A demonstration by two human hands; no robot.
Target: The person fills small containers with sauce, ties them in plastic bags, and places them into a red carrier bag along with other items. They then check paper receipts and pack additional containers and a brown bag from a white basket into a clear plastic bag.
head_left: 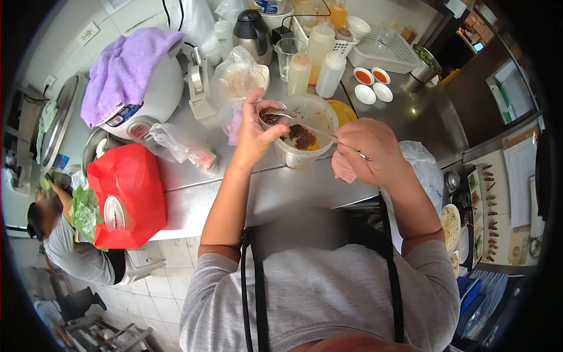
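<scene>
My left hand (pixel 258 126) is closed around a small cup (pixel 271 119) with dark sauce in it, tilted over the rim of a clear plastic tub (pixel 285 154). My right hand (pixel 372 154) grips a metal spoon (pixel 319 134) by its handle; the spoon's bowl is at the mouth of the cup. Inside the tub lies a dark brown, chunky paste (pixel 302 138) with some yellow liquid. A pink piece (pixel 342 168) shows just under my right hand; I cannot make out what it is. Behind the tub is a yellow lid (pixel 341 111), partly hidden.
Squeeze bottles (pixel 321 53) and a clear jug (pixel 290 58) stand behind the tub. Small white dishes (pixel 365 94), two with red sauce, sit back right. At left are a red bag (pixel 138 193), a tape dispenser (pixel 199 88) and a purple towel (pixel 126 73). Another person (pixel 82 249) works far left.
</scene>
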